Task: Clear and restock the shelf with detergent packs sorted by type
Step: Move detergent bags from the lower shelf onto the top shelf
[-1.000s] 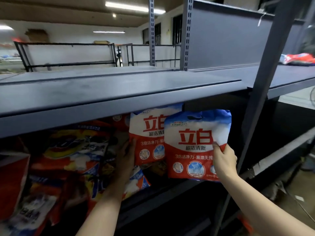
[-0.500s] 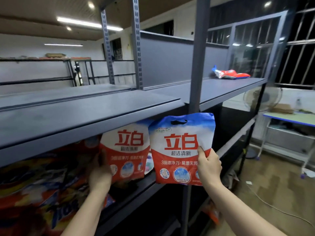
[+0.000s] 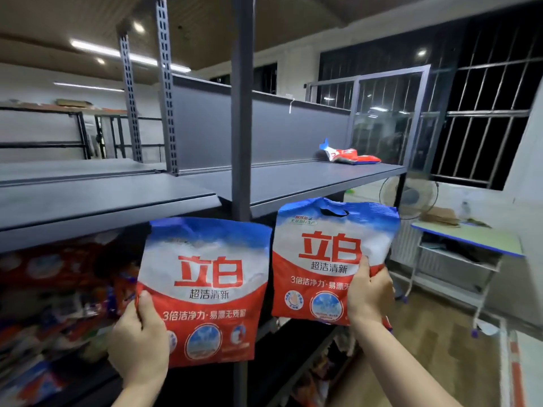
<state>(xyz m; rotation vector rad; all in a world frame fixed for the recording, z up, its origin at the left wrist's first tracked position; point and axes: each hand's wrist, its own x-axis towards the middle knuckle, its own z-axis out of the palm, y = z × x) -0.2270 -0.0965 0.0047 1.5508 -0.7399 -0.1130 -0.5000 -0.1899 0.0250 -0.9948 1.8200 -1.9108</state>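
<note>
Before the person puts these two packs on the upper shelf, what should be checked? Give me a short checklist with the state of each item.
1. Left hand grips left pack: ok.
2. Right hand grips right pack: ok.
3. Both packs same type: ok, same print.
4. Upper shelf has bare space: ok.
5. Packs lying on the shelf are the same type: cannot tell.

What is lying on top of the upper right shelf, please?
On the upper right shelf lie a few flat detergent packs, red with some blue, near its far end. Their exact number cannot be told.
</note>
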